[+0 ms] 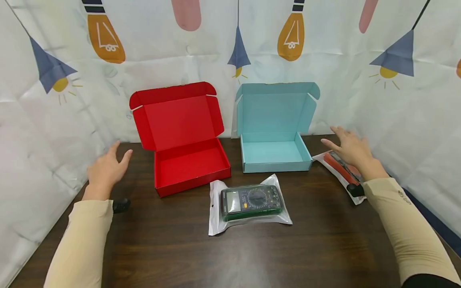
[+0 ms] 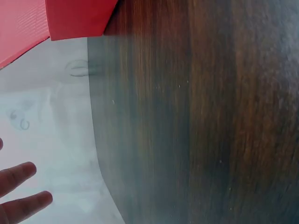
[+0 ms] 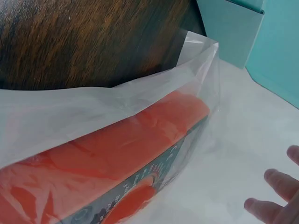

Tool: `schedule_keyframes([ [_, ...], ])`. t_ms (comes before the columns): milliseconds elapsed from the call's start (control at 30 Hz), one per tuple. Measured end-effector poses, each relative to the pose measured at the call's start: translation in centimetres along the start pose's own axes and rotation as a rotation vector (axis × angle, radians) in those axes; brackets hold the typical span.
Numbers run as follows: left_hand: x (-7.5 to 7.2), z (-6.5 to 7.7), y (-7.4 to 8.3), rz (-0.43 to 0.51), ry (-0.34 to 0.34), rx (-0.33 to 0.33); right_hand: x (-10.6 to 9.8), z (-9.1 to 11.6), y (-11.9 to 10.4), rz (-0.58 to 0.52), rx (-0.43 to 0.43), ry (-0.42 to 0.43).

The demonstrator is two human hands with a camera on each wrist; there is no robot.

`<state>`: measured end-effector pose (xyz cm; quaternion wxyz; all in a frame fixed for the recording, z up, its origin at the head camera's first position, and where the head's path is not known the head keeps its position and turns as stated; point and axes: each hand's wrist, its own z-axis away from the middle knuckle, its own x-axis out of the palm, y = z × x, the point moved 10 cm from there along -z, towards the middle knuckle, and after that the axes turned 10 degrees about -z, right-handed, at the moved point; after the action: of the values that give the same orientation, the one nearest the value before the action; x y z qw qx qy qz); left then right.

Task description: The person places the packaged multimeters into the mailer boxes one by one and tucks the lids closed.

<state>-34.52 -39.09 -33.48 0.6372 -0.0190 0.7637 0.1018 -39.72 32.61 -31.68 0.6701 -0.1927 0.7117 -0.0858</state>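
My left hand (image 1: 105,170) hovers over the table's left side, fingers spread and holding nothing; its fingertips (image 2: 29,169) show at the edge of the left wrist view. Over at the right, my right hand (image 1: 350,149) is above a bagged red multimeter (image 1: 340,166), its fingers extended and apart from the bag. In the right wrist view the red multimeter (image 3: 117,144) lies in its clear plastic, with part of its dial showing. A green multimeter (image 1: 253,201) in a clear and white bag lies face up at the table's middle.
An open red box (image 1: 192,180) with its lid raised stands left of centre. Beside it stands an open light-blue box (image 1: 277,166), lid up too. Behind the dark wooden table (image 1: 173,240) hangs a white printed cloth (image 1: 155,48), which also runs along both sides.
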Motion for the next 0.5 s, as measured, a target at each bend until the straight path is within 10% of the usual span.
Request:
schedule_keyframes([
  [500, -0.2, 0.4, 1.9, 0.053, 0.05, 0.081, -0.4, 1.0, -1.9, -0.001, -0.045, 0.012],
])
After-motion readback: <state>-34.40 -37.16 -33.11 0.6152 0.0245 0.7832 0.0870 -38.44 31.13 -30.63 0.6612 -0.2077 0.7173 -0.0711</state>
